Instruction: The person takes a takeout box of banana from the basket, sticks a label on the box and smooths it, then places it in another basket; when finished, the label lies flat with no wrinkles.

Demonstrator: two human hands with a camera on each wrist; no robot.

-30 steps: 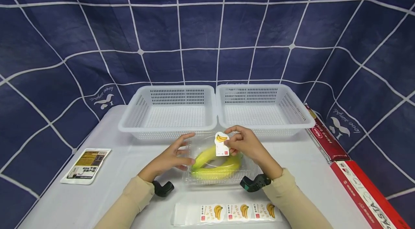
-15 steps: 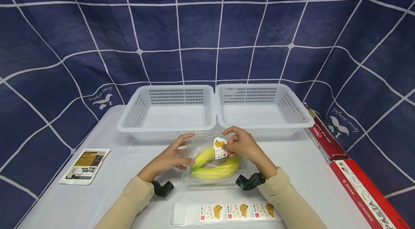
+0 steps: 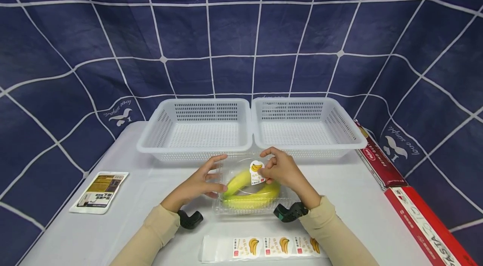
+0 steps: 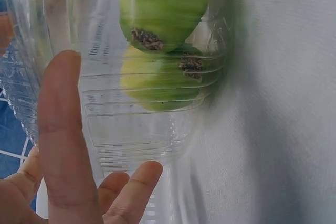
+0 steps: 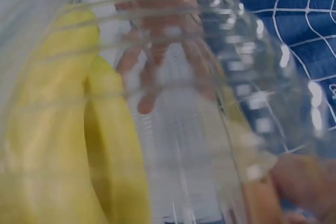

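Observation:
A clear plastic clamshell box point(image 3: 250, 206) with its lid down holds bananas point(image 3: 241, 203); in the left wrist view two green stem ends point(image 4: 165, 19) show through its wall. My left hand point(image 3: 198, 180) lies along the box's left side, fingers spread and fairly straight, the thumb against the wall. Over the lid, my right hand point(image 3: 283, 169) pinches the right edge of a white sticker point(image 3: 257, 175) with a banana picture. That sticker lies on or just above the lid; which, I cannot tell. In the right wrist view the fingers point(image 5: 304, 182) are blurred at the lid's edge.
A strip of banana stickers point(image 3: 264, 248) lies in front of the box. Two white perforated baskets point(image 3: 196, 148) point(image 3: 309, 145) stand side by side behind it. A flat pouch point(image 3: 99, 192) is at the left, and red boxes point(image 3: 419, 224) line the right edge.
The right hand has brought the sticker slightly down and left onto or close to the lid, and the sticker now tilts a little. The left hand and the box have stayed in place.

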